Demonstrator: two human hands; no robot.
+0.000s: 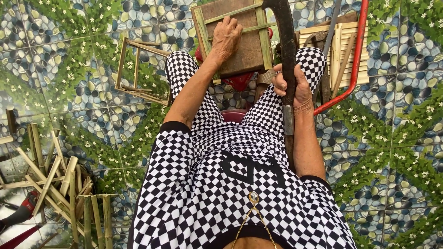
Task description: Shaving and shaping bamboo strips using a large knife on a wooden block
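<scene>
On a pebble-and-leaf patterned tile floor (pixel 69 60), the left hand (pixel 226 39) presses flat on a bamboo frame (pixel 235 34); just right, the right hand (pixel 295 90) grips a machete (pixel 285 50) firmly.

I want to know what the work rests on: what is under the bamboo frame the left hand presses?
Under the bamboo frame, beneath the left hand, lies a brown wooden block. Something red shows below it; the block covers the rest.

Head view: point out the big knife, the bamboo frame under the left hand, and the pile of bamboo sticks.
Big knife (pixel 286 50), head view, on the dark blade.
Bamboo frame (pixel 260 32), head view, on its right rail.
Pile of bamboo sticks (pixel 60 180), head view, on the middle sticks.
</scene>
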